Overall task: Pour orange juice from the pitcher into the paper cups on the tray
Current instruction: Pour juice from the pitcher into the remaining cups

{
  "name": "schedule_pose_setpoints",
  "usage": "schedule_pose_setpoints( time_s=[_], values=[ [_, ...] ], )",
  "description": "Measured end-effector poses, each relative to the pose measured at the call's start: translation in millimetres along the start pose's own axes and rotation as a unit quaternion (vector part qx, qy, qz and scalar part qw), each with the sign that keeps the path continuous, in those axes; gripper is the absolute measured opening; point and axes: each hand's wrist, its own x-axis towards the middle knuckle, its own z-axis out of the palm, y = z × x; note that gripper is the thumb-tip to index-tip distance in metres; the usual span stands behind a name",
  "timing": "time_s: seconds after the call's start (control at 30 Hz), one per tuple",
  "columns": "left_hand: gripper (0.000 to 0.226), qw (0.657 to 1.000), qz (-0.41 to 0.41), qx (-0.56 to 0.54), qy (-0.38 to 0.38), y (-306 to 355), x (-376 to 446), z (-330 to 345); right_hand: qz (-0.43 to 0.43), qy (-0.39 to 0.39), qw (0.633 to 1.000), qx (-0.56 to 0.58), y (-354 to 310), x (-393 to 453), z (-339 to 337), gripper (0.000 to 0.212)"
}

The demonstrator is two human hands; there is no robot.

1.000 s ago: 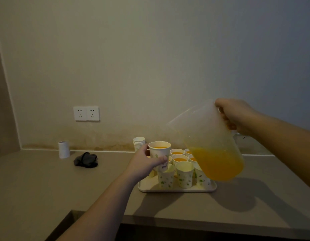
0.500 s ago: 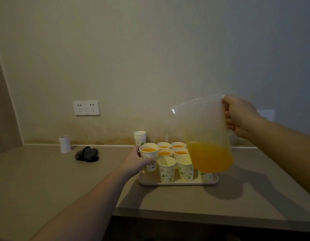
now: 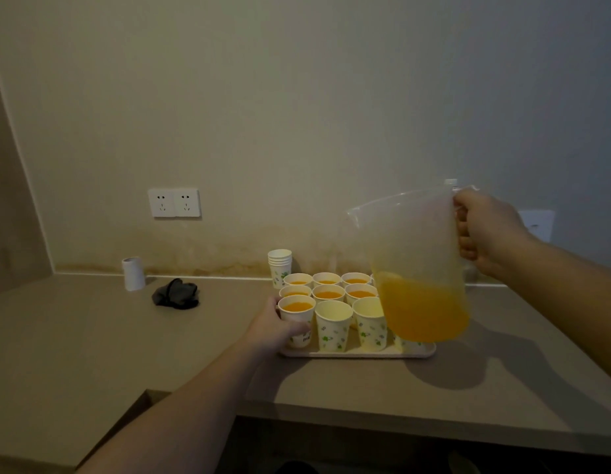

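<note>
A translucent pitcher [image 3: 418,268], about a third full of orange juice, hangs nearly upright over the right side of the white tray [image 3: 359,354]; my right hand [image 3: 485,230] grips its handle. My left hand [image 3: 275,328] is wrapped around a filled paper cup [image 3: 296,313] standing at the tray's front left corner. Beside it in the front row stand two empty flower-print cups [image 3: 333,325]. Several cups filled with juice [image 3: 328,294] fill the rows behind. The pitcher hides the cups at the right end.
A stack of spare paper cups [image 3: 280,268] stands behind the tray near the wall. A black cloth [image 3: 176,293] and a small white cylinder [image 3: 133,273] lie to the left. Wall sockets [image 3: 174,202] sit above. The counter's front edge [image 3: 400,413] runs below the tray.
My left hand has lowered the filled cup from mid-air down onto the tray's front left corner. The pitcher has tipped back from a pouring tilt to nearly upright.
</note>
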Motion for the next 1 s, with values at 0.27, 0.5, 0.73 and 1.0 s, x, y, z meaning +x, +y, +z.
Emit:
schedule_pose_setpoints(
  time_s=[0.27, 0.5, 0.73, 1.0],
  values=[
    [0.070, 1.000, -0.011, 0.023, 0.001, -8, -3, -1, -0.001, 0.000, 1.000, -0.014, 2, 2, 2, 0.036],
    [0.072, 0.999, -0.016, 0.047, -0.017, -5, -2, -4, -0.001, -0.004, 1.000, -0.015, -1, -1, 6, 0.037],
    [0.112, 0.995, 0.012, 0.103, -0.002, 4, 0, -8, 0.001, -0.009, 1.000, -0.011, -4, -4, 8, 0.037],
    [0.074, 0.919, 0.164, 0.356, 0.038, 34, -2, 7, -0.001, -0.011, 1.000, -0.020, -6, -7, 8, 0.035]
  ],
)
